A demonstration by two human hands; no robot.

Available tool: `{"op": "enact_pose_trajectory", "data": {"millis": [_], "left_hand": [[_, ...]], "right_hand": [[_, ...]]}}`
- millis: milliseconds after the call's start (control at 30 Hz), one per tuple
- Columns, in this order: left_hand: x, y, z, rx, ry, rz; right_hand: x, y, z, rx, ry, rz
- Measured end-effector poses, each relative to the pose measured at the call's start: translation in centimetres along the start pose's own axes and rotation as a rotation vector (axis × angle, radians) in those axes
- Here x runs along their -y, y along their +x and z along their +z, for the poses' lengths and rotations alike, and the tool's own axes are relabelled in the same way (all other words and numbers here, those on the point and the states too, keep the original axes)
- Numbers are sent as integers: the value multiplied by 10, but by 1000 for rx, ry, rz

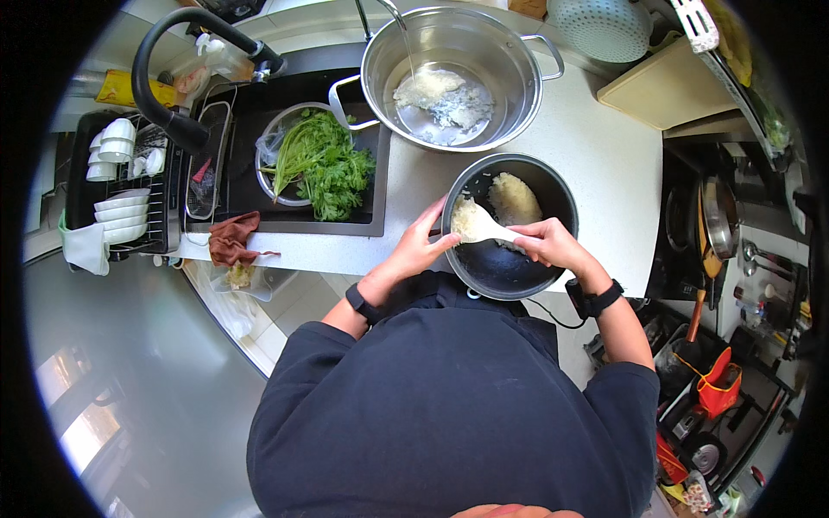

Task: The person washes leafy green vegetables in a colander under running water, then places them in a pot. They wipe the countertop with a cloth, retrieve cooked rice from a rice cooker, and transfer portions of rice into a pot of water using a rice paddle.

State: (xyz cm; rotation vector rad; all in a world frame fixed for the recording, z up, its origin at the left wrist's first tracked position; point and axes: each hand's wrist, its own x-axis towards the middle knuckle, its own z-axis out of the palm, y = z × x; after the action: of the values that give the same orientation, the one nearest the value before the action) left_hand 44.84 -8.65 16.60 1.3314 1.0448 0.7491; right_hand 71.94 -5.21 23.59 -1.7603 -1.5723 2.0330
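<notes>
My right hand (550,245) grips the handle of a white rice paddle (493,230). On the paddle's blade sits a clump of cooked rice (464,217), close to the left inner wall of a dark cooking pot (499,275). My left hand (414,241) holds that pot by its left rim, with the thumb over the edge beside the paddle's blade. A larger lump of rice (515,196) lies in the dark pot. Behind it stands a big two-handled stainless steel pot (521,110). Rice (431,89) sits in water at its bottom, and a thin stream runs into it from above.
Left of the pots is a black sink (243,188) with leafy greens (330,162) in a round bowl. A black faucet (194,19) arches over its left side. A dish rack (155,213) holds white bowls. A cutting board (667,87) leans at the back right, near the stove (677,252).
</notes>
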Motion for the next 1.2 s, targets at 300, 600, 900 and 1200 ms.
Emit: {"op": "enact_pose_trajectory", "data": {"millis": [300, 600, 900, 1200], "left_hand": [[19, 4, -13, -5, -276, -69], [13, 4, -5, -39, -186, -70], [5, -1, 1, -62, -125, -88], [4, 1, 1, -75, -81, -78]], "right_hand": [[8, -67, -40, -98, 5, -110], [65, -99, -53, -545, 9, -442], [82, 14, -26, -1058, -1148, -653], [74, -52, -14, -952, -657, -660]]}}
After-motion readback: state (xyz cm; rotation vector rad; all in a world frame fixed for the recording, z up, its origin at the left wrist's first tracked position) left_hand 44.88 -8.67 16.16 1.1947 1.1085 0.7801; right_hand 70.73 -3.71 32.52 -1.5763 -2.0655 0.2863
